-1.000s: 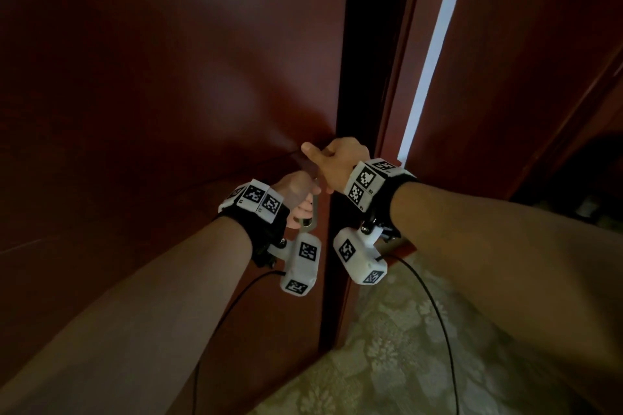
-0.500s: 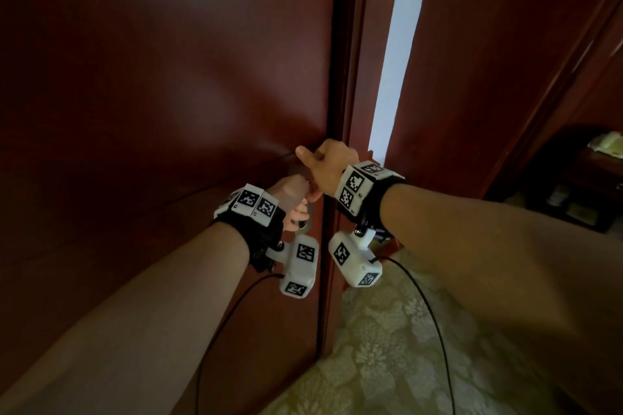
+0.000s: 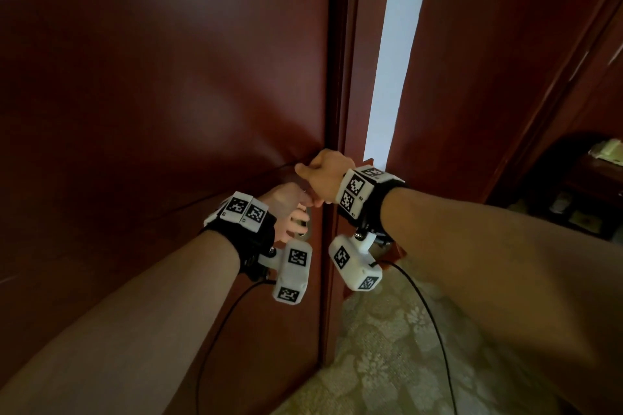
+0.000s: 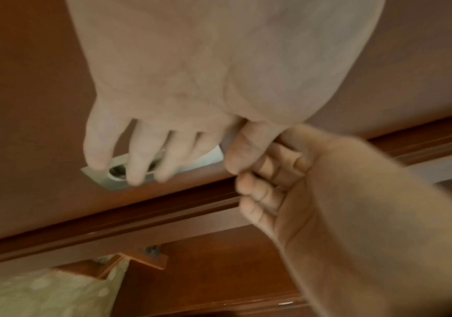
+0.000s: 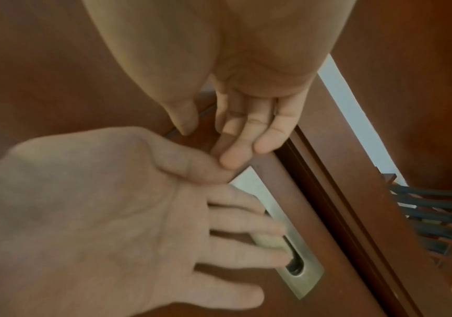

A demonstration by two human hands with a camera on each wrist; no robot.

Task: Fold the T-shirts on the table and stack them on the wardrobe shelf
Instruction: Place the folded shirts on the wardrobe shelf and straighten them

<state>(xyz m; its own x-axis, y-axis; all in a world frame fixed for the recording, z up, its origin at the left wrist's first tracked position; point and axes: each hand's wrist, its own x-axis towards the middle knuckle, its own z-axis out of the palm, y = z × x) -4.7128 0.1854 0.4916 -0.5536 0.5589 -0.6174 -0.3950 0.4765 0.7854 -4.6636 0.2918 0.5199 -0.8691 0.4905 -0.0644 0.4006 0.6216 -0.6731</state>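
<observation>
Wider now is the bright gap beside the dark red-brown wooden sliding wardrobe door [image 3: 168, 111]. Left hand [image 4: 149, 137] fingers [image 4: 135, 169] hook narrowly into its recessed metal handle [image 5: 298, 270]; right hand [image 3: 325, 175] fingers curl on the door edge. Pull evenly sideways.

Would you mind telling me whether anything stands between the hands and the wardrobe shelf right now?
Yes: the dark red sliding door covers the wardrobe, open only to a narrow bright gap. The left hand has its fingers in the metal recessed pull; the right hand grips the door's edge. No shelf or T-shirt shows.
</observation>
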